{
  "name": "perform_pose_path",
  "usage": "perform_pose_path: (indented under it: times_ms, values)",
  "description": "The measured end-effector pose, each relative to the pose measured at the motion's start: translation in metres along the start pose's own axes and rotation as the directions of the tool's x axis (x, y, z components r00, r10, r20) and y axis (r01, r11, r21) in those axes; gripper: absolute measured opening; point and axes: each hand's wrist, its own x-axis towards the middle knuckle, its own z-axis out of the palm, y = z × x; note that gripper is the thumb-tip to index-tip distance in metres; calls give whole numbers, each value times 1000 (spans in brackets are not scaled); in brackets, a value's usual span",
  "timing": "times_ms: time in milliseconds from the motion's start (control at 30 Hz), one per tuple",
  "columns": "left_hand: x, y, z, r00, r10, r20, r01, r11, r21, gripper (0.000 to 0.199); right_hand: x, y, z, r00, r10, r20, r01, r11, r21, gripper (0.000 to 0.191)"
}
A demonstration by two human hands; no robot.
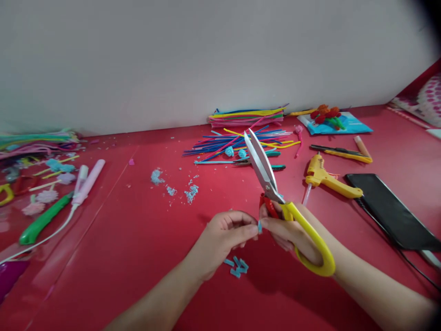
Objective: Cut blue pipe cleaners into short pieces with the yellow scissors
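Between the fingertips of my left hand (227,234) and my right hand (287,232) is a small light-blue piece (260,226). My left hand pinches it from the left, and my right fingertips touch its other side. Scissors with one yellow and one red handle (312,243) hang on my right hand, their silver blades slightly apart and pointing up and left. Several short light-blue pieces (237,266) lie on the red table (138,276) just below my hands.
Blue fluff (191,193) lies left of centre. Pipe cleaners (246,118) and green-handled pliers (275,167) are behind my hands. A yellow glue gun (330,180) and black phone (392,211) lie right; a green tool (46,220) and pink iron (89,181) lie left.
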Motion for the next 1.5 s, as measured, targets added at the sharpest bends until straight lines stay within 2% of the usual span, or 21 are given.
perform_pose_path:
  times_ms: [67,167,267,333,400,500,567,667,800,967,1500]
  values:
    - [0,-1,0,996,77,-47,-72,993,97,13,-1,-3,1,998,-8,-57,3,996,-85,10]
    - [-2,-2,2,979,182,-94,-152,952,264,9,-3,-3,3,994,-81,-69,68,982,-175,6]
    - [-3,-2,4,975,202,-96,-161,930,329,9,-4,2,3,990,-126,-62,107,961,-255,8]
    - [-2,-1,2,975,193,-111,-157,950,271,8,-3,4,1,984,-161,-72,127,930,-345,12]
    - [0,0,-3,964,190,-187,-163,975,152,7,-2,6,-3,971,-216,-100,140,857,-495,18]
    - [4,0,-12,914,177,-365,-206,978,-42,8,-2,7,-8,952,-281,-123,104,674,-731,25]
    - [5,0,-17,880,167,-445,-246,961,-126,10,-1,9,-9,950,-295,-100,89,567,-819,27]
    - [5,-1,-21,856,181,-484,-289,944,-158,9,-1,14,-7,956,-287,-57,89,470,-878,27]
    - [4,-1,-23,851,219,-478,-323,935,-146,3,-1,20,-6,959,-282,-20,95,386,-918,27]
    - [3,1,-26,852,222,-474,-322,936,-140,3,1,23,-7,952,-305,9,118,343,-932,28]
    - [3,1,-27,860,220,-461,-318,937,-146,6,1,27,-8,938,-346,32,158,344,-926,28]
